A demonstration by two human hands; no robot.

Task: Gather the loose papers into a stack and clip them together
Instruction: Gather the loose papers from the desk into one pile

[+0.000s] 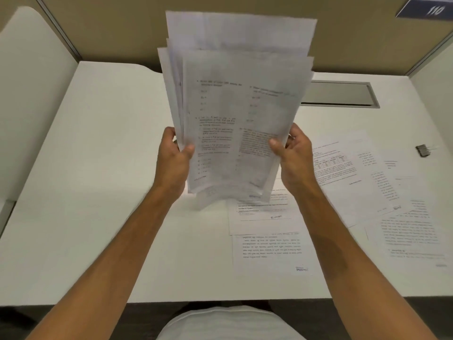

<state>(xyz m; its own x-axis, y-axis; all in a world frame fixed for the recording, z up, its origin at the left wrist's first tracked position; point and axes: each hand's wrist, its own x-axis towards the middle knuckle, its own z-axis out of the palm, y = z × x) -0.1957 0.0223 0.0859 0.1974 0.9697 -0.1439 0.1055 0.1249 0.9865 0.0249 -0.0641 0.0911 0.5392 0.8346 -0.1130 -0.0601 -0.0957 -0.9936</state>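
Observation:
An uneven stack of printed papers (pixel 235 99) stands upright above the white desk (pixel 98 192), its sheets fanned and offset at the top. My left hand (pixel 175 158) grips its left edge and my right hand (pixel 293 155) grips its right edge, thumbs on the front sheet. The stack's bottom edge hangs just over the desk. Several loose printed sheets lie flat on the desk: one marked "E-mail" (pixel 264 217) under the stack, more spread to the right (pixel 348 165). A small dark binder clip (pixel 423 150) lies near the desk's right side.
A grey metal cable tray lid (pixel 343 94) is set into the desk at the back right. Beige partition walls (pixel 122 28) enclose the desk. A white side panel (pixel 31 94) stands at the left. A blue sign numbered 110 (pixel 429 8) hangs top right.

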